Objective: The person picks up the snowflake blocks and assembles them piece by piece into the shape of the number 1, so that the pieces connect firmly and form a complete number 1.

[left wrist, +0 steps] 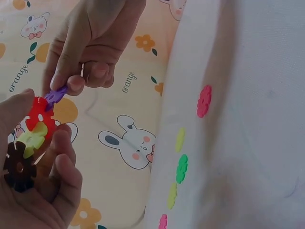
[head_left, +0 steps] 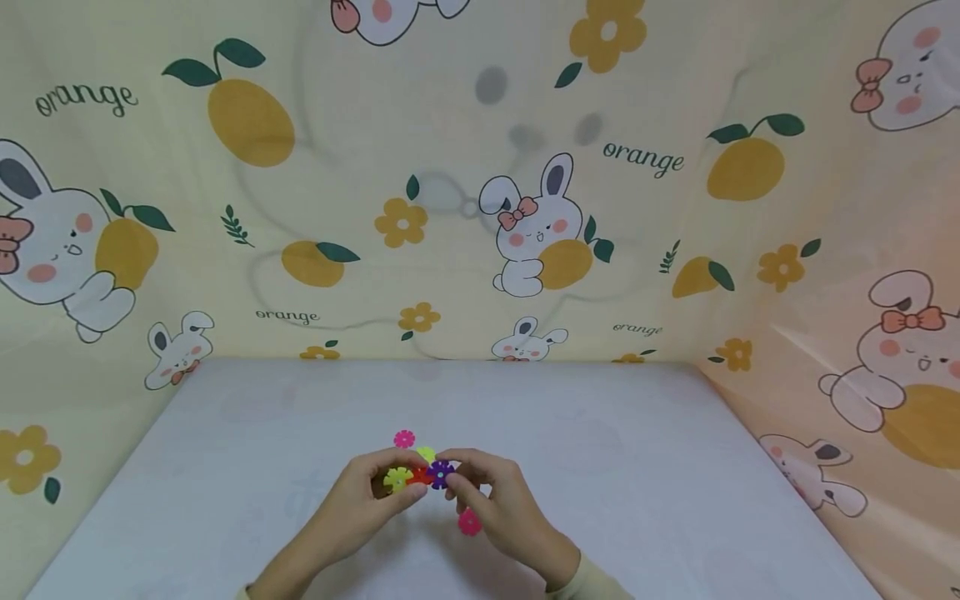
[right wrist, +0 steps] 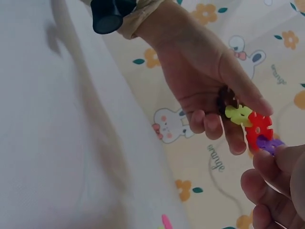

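Both hands meet above the table around a short chain of notched, flower-shaped plastic discs. My left hand (head_left: 363, 504) grips the chain, with thumb and fingers about the red disc (left wrist: 40, 114). Joined to the red one is a yellow-green disc (left wrist: 32, 140), and beyond it a dark brown disc (left wrist: 20, 167) lies near the left palm. Between thumb and fingertips, my right hand (head_left: 502, 500) pinches a purple disc (head_left: 441, 475). Its edge meets the red disc's edge; whether their slots are locked cannot be told.
Loose discs lie on the white table (head_left: 637, 467): a pink disc (head_left: 404, 438) beyond the hands, another pink disc (head_left: 470, 522) by the right hand, and a green disc (left wrist: 182, 168) between yellow-green ones. Patterned cloth (head_left: 450, 275) walls the back and sides.
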Demonstrator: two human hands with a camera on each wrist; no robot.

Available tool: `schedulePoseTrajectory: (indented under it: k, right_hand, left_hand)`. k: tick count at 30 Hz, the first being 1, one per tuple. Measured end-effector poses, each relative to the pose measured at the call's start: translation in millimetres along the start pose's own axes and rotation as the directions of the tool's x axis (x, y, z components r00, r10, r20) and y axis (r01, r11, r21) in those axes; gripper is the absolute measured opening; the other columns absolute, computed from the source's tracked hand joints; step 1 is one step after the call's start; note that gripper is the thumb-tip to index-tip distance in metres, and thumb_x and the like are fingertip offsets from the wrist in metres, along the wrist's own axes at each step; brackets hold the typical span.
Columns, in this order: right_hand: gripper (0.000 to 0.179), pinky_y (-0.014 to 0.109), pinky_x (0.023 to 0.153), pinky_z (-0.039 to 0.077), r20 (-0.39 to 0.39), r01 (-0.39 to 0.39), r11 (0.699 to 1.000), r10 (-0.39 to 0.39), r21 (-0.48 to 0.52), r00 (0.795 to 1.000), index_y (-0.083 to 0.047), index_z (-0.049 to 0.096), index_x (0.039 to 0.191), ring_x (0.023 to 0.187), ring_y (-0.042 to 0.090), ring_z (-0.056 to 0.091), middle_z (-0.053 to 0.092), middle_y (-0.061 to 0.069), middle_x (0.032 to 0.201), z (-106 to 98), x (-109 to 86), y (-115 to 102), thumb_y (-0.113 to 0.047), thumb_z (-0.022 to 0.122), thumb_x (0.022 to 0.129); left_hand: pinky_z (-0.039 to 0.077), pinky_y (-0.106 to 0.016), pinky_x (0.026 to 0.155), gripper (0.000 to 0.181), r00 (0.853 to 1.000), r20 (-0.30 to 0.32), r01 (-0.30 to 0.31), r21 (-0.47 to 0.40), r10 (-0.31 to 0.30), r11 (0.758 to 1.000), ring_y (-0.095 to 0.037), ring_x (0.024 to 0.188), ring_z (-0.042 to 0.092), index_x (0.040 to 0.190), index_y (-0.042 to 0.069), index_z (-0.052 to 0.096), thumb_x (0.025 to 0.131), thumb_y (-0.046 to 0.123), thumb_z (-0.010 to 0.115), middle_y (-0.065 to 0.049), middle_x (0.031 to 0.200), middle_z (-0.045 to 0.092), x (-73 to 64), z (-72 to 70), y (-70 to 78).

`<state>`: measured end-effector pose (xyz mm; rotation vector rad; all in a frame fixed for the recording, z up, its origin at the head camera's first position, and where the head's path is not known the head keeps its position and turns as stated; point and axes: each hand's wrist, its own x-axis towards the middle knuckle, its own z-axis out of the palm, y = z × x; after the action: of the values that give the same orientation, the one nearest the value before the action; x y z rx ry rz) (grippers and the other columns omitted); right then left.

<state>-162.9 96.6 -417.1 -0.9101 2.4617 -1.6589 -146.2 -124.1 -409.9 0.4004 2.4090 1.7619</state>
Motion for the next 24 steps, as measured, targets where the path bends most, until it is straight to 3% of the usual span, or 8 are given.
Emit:
schedulePoseTrajectory:
  k: [9, 16, 24]
  right_hand:
    - [0.026, 0.031, 0.061, 0.059, 0.019, -0.013, 0.987, 0.010, 0.161, 1.000, 0.000, 0.067, 0.122, 0.062, 0.004, 0.061, 0.068, 0.024, 0.081, -0.2, 1.7, 5.3, -0.016, 0.058, 0.103]
    - [0.029, 0.019, 0.060, 0.055, 0.057, -0.062, 0.940, 0.045, 0.334, 0.997, 0.008, 0.062, 0.125, 0.062, 0.002, 0.061, 0.061, 0.036, 0.083, -0.6, 2.4, 7.8, -0.011, 0.057, 0.103]
    - [0.033, 0.017, 0.065, 0.054, 0.105, -0.140, 0.894, 0.105, 0.426, 0.989, 0.012, 0.057, 0.127, 0.061, 0.002, 0.062, 0.067, -0.008, 0.077, -2.6, 3.7, 10.0, -0.012, 0.056, 0.104]
  left_hand:
    - [0.054, -0.022, 0.073, 0.029, 0.999, -0.046, 0.004, 0.033, -0.002, 0.999, -0.013, 0.086, 0.060, 0.114, 0.011, 0.071, 0.093, 0.030, 0.074, -0.007, 0.109, 0.071, -0.4, 1.3, 1.0]
    - [0.053, -0.023, 0.070, 0.028, 0.997, -0.071, 0.006, 0.055, -0.002, 0.998, -0.011, 0.080, 0.060, 0.112, 0.010, 0.071, 0.093, 0.030, 0.074, -0.005, 0.101, 0.071, -1.1, 1.9, 1.9]
    - [0.051, -0.023, 0.069, 0.027, 0.985, -0.148, -0.070, 0.121, 0.087, 0.990, -0.007, 0.080, 0.058, 0.114, 0.017, 0.071, 0.089, 0.027, 0.078, 0.001, 0.102, 0.072, -4.9, 4.9, 3.1]
